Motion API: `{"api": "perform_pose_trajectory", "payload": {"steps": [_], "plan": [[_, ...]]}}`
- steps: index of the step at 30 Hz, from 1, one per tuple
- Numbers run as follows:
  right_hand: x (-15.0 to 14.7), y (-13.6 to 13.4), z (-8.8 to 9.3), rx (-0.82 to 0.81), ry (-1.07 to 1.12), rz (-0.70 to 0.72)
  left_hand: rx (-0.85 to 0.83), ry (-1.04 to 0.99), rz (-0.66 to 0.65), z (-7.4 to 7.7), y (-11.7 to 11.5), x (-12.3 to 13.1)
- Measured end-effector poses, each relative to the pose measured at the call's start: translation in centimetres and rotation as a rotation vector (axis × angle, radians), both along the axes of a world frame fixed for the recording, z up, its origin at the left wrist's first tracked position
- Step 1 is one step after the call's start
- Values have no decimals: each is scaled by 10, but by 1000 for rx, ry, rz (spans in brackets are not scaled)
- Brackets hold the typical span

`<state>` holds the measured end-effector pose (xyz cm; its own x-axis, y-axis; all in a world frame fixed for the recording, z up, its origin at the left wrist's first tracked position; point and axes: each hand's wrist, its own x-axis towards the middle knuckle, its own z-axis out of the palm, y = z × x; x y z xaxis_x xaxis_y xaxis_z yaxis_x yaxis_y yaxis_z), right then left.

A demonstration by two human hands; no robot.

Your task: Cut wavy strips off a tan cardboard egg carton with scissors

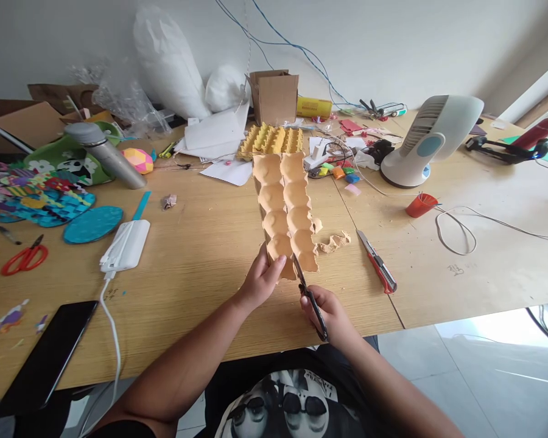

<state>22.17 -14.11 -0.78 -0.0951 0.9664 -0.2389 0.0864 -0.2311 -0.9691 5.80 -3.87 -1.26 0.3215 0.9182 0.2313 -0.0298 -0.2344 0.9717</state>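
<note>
My left hand (260,281) grips the near left corner of a tan egg carton (277,218), its thumb on top of the nearest cup. The carton has two long rows of cups and is held up over the table, with a slit between the rows at its near end. In my right hand (331,313) is a pair of black-handled scissors (311,299). Their blades sit in the slit between the two rows. Torn carton scraps (335,242) lie to the right of the carton.
A red box cutter (377,263) lies to the right, near a red cup (422,205) and a white fan (432,143). Yellow egg trays (270,141) stand behind. On the left are a power bank (126,244), a phone (50,353), red scissors (25,258) and a metal bottle (105,155).
</note>
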Motion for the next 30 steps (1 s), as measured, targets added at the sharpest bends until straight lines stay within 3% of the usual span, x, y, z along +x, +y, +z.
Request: {"api": "perform_pose_trajectory", "payload": {"steps": [13,24,30], "plan": [[0,1,-4,109,-153,-37,81,30,-6,4,-3,0],[4,-8,7,-57,222,98,-5,-10,-34,3,-1,-2],[33,-6,18,-8,-50,181,35,-1,-66,7,-7,2]]}}
